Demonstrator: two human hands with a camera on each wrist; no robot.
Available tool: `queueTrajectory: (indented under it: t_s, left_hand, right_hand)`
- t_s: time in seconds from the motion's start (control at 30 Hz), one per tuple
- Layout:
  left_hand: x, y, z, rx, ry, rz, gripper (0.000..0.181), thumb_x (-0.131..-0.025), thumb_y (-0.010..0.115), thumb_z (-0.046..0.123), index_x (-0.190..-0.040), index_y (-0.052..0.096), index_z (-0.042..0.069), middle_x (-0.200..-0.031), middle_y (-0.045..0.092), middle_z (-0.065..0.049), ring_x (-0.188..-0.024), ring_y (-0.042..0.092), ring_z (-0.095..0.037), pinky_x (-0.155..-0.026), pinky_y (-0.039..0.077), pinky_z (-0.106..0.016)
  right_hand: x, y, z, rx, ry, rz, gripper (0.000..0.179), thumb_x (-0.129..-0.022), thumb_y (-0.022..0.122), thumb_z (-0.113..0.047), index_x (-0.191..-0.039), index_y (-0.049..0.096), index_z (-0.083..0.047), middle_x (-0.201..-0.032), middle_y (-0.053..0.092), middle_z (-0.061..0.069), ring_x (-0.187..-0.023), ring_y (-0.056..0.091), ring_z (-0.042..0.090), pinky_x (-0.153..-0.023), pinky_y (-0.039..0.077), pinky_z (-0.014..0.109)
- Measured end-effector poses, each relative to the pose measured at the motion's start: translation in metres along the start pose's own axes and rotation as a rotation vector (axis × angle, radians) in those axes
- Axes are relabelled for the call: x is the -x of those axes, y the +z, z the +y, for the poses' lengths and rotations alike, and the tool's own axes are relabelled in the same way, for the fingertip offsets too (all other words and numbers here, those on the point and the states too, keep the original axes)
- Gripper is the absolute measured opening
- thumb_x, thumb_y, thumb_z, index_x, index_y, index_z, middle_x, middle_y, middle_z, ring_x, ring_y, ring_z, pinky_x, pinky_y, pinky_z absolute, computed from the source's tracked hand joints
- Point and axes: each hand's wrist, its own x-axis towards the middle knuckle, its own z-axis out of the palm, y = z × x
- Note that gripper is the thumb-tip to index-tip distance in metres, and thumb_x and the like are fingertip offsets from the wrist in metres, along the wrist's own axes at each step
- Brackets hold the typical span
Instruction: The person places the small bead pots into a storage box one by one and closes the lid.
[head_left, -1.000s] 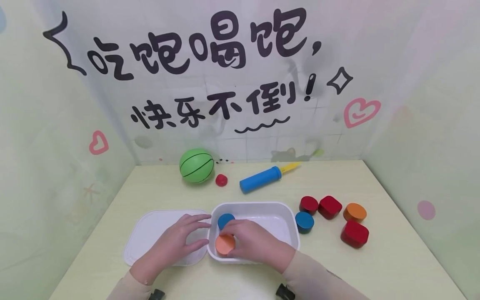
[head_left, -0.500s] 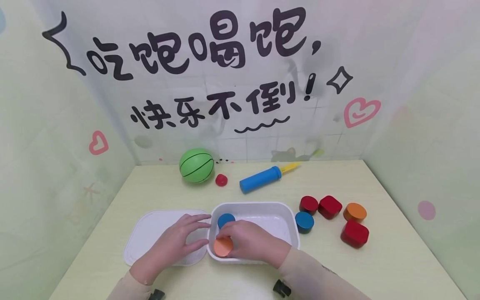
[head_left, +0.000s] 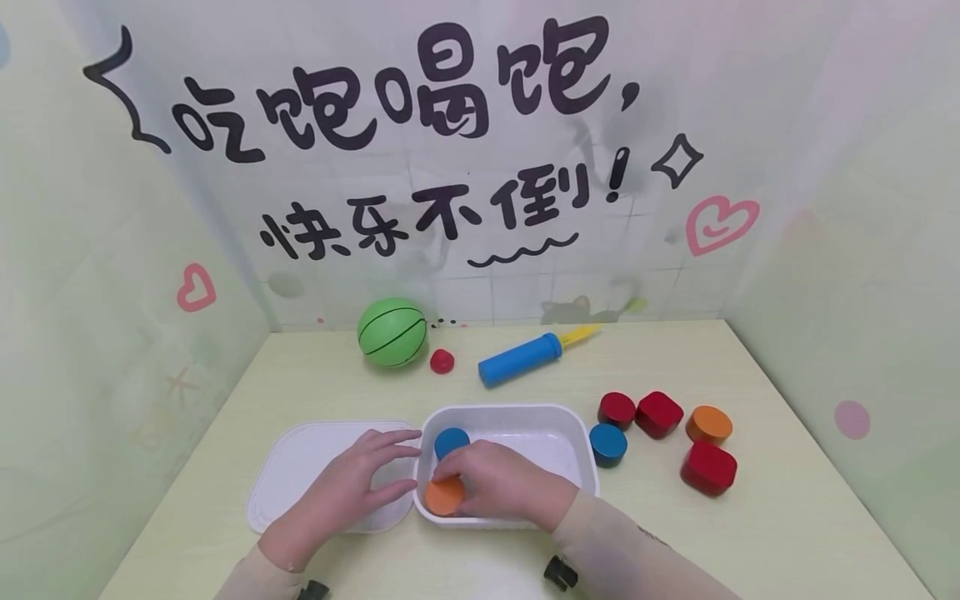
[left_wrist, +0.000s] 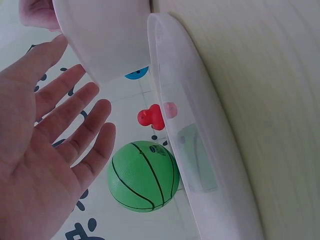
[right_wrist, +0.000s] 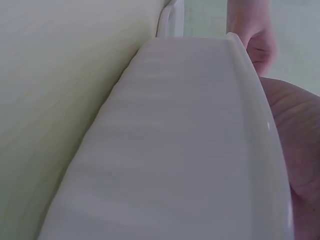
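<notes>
My right hand (head_left: 513, 479) reaches into a white plastic box (head_left: 517, 408) and pinches an orange round block (head_left: 445, 497) low in its near left corner. Behind that block, a blue round block (head_left: 452, 442) sits in the same box. My left hand (head_left: 352, 483) is spread with fingers apart, its fingertips right at the box's left rim, and holds nothing. Under it lies a white lid (head_left: 288, 471), to the left of the box. In the right wrist view the box wall (right_wrist: 185, 135) hides the right fingers and the block.
Right of the box stand a blue round block (head_left: 608, 445), a dark red round block (head_left: 617, 410), an orange round block (head_left: 709, 425) and two red squarish blocks (head_left: 709, 467). Farther back are a green ball (head_left: 392, 333), a small red piece (head_left: 442, 361) and a blue hand pump (head_left: 521, 359).
My right hand has shifted the orange block slightly left and toward the near corner of the box. The left hand has stayed in place.
</notes>
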Motion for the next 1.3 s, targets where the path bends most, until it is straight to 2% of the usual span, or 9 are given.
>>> queueTrajectory:
  t_s: [0.17,0.27,0.53,0.8,0.93,1.07,1.2,1.3]
  left_hand:
    - [0.0,-0.001,0.001,0.001,-0.003,-0.003,0.041,-0.09,0.08,0.041,-0.128,0.072,0.028,-0.149,0.058,0.011,-0.136,0.056,-0.023,-0.104,0.057,-0.05]
    - [0.0,-0.001,0.001,-0.005,-0.001,-0.002,0.041,-0.09,0.08,0.041,-0.128,0.073,0.028,-0.149,0.058,0.012,-0.134,0.057,-0.02,-0.103,0.057,-0.048]
    - [-0.001,-0.002,0.001,-0.014,-0.01,-0.008,0.04,-0.091,0.079,0.042,-0.128,0.073,0.029,-0.148,0.058,0.013,-0.131,0.057,-0.016,-0.103,0.057,-0.046]
    - [-0.001,-0.001,0.002,-0.006,-0.026,-0.016,0.041,-0.09,0.079,0.044,-0.128,0.073,0.028,-0.149,0.058,0.012,-0.134,0.057,-0.02,-0.105,0.056,-0.048]
    - [-0.001,-0.002,0.003,-0.007,-0.025,-0.017,0.041,-0.09,0.079,0.043,-0.127,0.073,0.028,-0.149,0.058,0.011,-0.136,0.056,-0.022,-0.106,0.055,-0.049]
    - [0.0,-0.003,0.003,-0.013,-0.019,-0.014,0.04,-0.09,0.079,0.043,-0.127,0.073,0.027,-0.148,0.059,0.012,-0.134,0.057,-0.019,-0.105,0.056,-0.047]
    - [-0.001,-0.002,0.004,-0.012,-0.021,-0.015,0.04,-0.09,0.079,0.043,-0.127,0.073,0.028,-0.148,0.059,0.012,-0.134,0.057,-0.019,-0.106,0.056,-0.047]
    - [-0.001,-0.002,0.004,-0.015,-0.024,-0.014,0.04,-0.09,0.079,0.044,-0.127,0.073,0.028,-0.148,0.059,0.013,-0.135,0.057,-0.019,-0.106,0.056,-0.047]
  right_hand:
    - [0.003,-0.003,0.002,-0.008,-0.019,0.01,0.04,-0.089,0.084,-0.026,-0.127,0.075,-0.023,-0.118,0.075,-0.014,-0.107,0.068,0.003,-0.099,0.055,0.021]
    - [0.007,-0.005,0.003,-0.023,-0.011,0.02,0.04,-0.088,0.084,-0.029,-0.127,0.075,-0.025,-0.122,0.074,-0.015,-0.114,0.068,0.005,-0.102,0.056,0.026]
    - [0.028,-0.021,0.008,-0.088,0.126,0.009,0.047,-0.085,0.087,-0.026,-0.13,0.072,-0.028,-0.128,0.07,-0.016,-0.125,0.064,0.008,-0.106,0.055,0.032]
    - [0.06,-0.035,0.021,-0.101,0.174,0.055,0.041,-0.09,0.082,-0.031,-0.13,0.072,-0.023,-0.131,0.07,-0.009,-0.125,0.063,0.015,-0.104,0.058,0.041]
    - [0.08,-0.042,0.029,-0.065,0.18,0.104,0.039,-0.091,0.08,-0.031,-0.128,0.073,-0.02,-0.131,0.07,-0.006,-0.124,0.063,0.018,-0.102,0.059,0.043]
    - [0.103,-0.049,0.04,-0.035,0.182,0.175,0.037,-0.09,0.082,-0.028,-0.125,0.074,-0.021,-0.128,0.07,-0.007,-0.12,0.065,0.017,-0.097,0.061,0.039]
    - [0.125,-0.056,0.054,-0.016,0.144,0.307,0.034,-0.088,0.084,-0.022,-0.121,0.075,-0.021,-0.124,0.071,-0.007,-0.115,0.068,0.018,-0.091,0.063,0.034]
    - [0.14,-0.062,0.064,-0.006,0.161,0.408,0.036,-0.085,0.086,-0.017,-0.119,0.075,-0.021,-0.121,0.072,-0.007,-0.112,0.069,0.02,-0.087,0.064,0.032]
